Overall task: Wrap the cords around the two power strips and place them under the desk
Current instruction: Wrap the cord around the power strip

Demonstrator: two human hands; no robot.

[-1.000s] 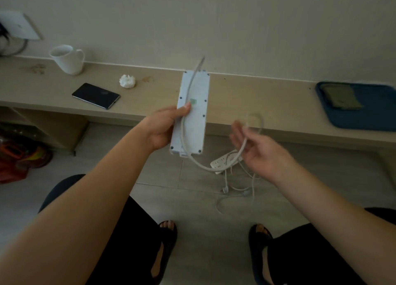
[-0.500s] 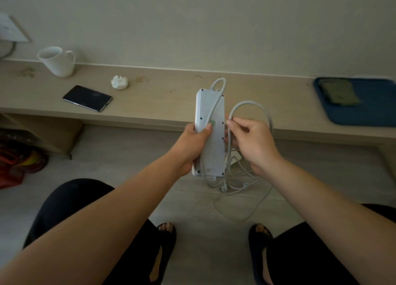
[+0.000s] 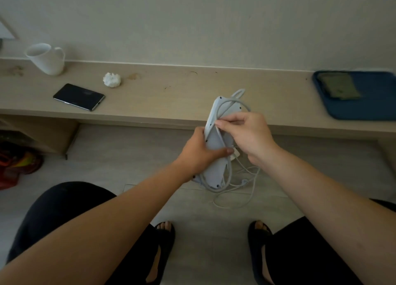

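A white power strip is held upright in front of the desk edge, its back toward me. My left hand grips its middle, thumb across the back. My right hand pinches the strip's grey-white cord, which loops over the top end and runs down the back and around the bottom end. A second power strip lies on the floor behind, mostly hidden by my hands, its thin cords spread loosely on the floor.
The long wooden desk carries a white mug, a black phone, a crumpled tissue and a blue tray with a green cloth. Bags sit under the desk at left. My knees and sandalled feet are below.
My right hand has carried the cord up over the strip's top end and pulled it down across the back. The strip has tilted slightly and the hands have come closer together.
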